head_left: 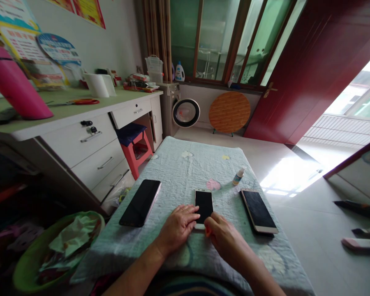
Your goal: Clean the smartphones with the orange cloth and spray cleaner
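A small white phone with a dark screen lies in the middle of a table covered by a pale blue cloth. My left hand rests flat on the cloth, its fingers spread and touching the phone's lower left edge. My right hand is at the phone's lower right corner with fingers pinched together; something small and orange-red shows at the fingertips. A larger black phone lies to the left. A gold-edged phone lies to the right. A small dropper bottle stands beyond it.
A white desk with drawers runs along the left, a red stool under it. A green basin of rags sits at lower left. A washing machine, a round wooden board and a red door stand behind.
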### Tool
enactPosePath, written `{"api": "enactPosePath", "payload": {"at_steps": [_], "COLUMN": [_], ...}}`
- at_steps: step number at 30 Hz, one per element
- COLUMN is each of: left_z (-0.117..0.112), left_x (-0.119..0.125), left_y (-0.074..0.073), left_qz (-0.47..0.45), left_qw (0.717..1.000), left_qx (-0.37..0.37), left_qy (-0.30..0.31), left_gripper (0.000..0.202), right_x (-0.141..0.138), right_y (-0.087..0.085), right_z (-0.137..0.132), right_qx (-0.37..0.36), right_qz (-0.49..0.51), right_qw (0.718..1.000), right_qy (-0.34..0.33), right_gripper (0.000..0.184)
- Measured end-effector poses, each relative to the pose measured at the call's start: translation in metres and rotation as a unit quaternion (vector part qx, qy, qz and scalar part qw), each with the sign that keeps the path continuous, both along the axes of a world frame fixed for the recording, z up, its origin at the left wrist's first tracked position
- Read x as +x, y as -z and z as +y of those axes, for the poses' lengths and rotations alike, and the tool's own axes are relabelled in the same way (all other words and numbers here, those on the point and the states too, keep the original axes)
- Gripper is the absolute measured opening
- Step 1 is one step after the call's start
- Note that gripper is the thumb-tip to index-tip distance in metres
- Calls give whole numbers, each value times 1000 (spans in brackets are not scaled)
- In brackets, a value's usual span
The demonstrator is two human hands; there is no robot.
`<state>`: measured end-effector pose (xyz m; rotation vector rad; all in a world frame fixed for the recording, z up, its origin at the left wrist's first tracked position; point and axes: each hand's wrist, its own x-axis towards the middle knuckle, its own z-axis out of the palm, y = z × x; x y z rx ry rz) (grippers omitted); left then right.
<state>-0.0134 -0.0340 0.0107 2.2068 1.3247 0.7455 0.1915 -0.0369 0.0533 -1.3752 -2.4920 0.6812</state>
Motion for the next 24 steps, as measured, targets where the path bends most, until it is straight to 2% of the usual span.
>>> {"api": "enactPosePath", "payload": {"at_steps": [5,13,17,24], "left_z": [1,1,2,2], "left_x": [0,0,1,3], "left_y": [-1,-6,-4,2], "left_qz": [5,1,6,1], "left_qw": [1000,1000,1000,1000], "left_qx": [-3,-14,-9,28], "left_qy": [5,22,12,0], "left_gripper": [30,29,30,34], "right_x": [-16,-40,-29,0], "right_y": [13,31,29,24], "right_z": [-3,-8,-11,-13], "right_qx": [48,150,166,140], "right_qz": [-48,-15,-39,-58], "right_qw": [998,987,985,988], "right_qy": [-11,-51,-26,36], "right_gripper": [17,15,18,22]}}
